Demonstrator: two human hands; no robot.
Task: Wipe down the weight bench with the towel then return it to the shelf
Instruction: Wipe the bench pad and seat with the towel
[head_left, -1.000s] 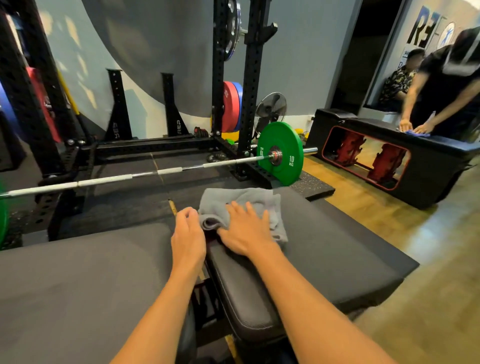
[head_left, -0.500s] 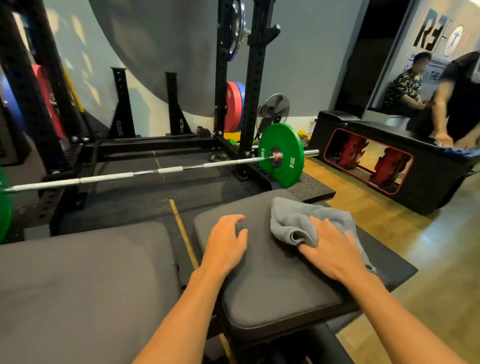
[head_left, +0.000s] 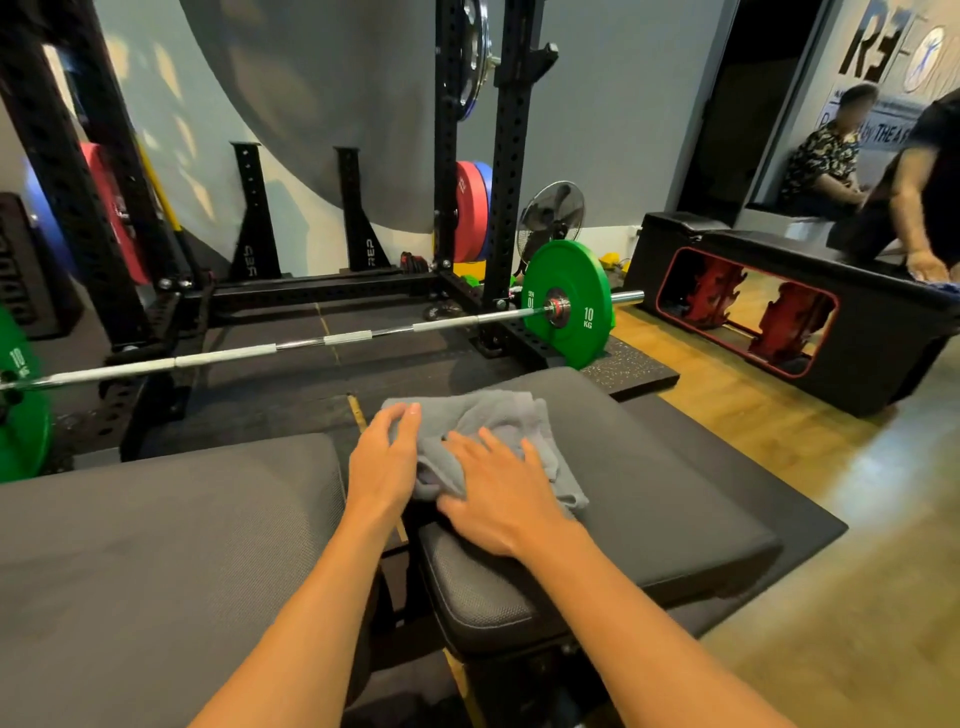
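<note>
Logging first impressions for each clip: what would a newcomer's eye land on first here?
Probably the two bare hands in the centre: the right hand pressed flat on a grey towel on the dark bench pad, the left hand at the towel's left edge. Next, the bright green 10 kg plate on the barbell just behind.

The towel (head_left: 485, 441) lies on the near-left part of the right bench pad (head_left: 649, 478), with the right hand (head_left: 501, 499) flat on it and the left hand (head_left: 384, 462) at its left edge, over the gap to the left pad (head_left: 156, 545). Behind the pads a barbell (head_left: 311, 345) runs left to right, a 10 KG plate (head_left: 566, 309) on its right end just in front of the rack upright (head_left: 511, 171). Far right stands a storage box (head_left: 789, 312), a person (head_left: 924, 197) leaning over it.
</note>
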